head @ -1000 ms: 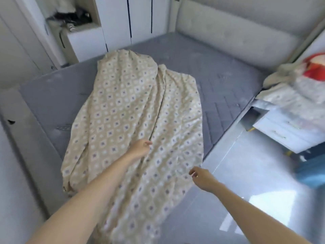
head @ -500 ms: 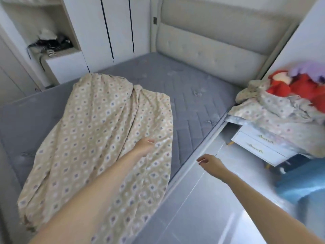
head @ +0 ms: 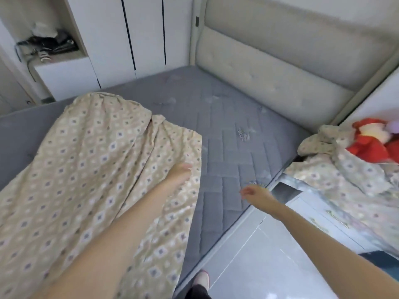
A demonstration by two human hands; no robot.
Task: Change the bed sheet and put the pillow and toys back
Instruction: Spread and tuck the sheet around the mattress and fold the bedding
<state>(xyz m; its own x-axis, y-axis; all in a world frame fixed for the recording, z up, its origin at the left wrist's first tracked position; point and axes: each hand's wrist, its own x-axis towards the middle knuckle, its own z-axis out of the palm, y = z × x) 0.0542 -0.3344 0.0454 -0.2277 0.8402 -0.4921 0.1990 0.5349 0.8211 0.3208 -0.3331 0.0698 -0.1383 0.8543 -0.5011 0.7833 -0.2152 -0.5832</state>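
Beige patterned sheet (head: 97, 169) lies on the grey mattress (head: 233, 147) under the left hand (head: 180, 172), whose grip I cannot tell, while the right hand (head: 257, 193) hovers with loosely curled fingers, empty.

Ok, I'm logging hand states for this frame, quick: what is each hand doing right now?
Left hand: on the patterned sheet; too blurred to tell whether it grips.
Right hand: loosely curled, holding nothing, above the mattress.

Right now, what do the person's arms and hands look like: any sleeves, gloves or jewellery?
The left hand and right hand wear no gloves, and no watch, bracelet or ring shows. Both forearms are uncovered, with no sleeve in view.
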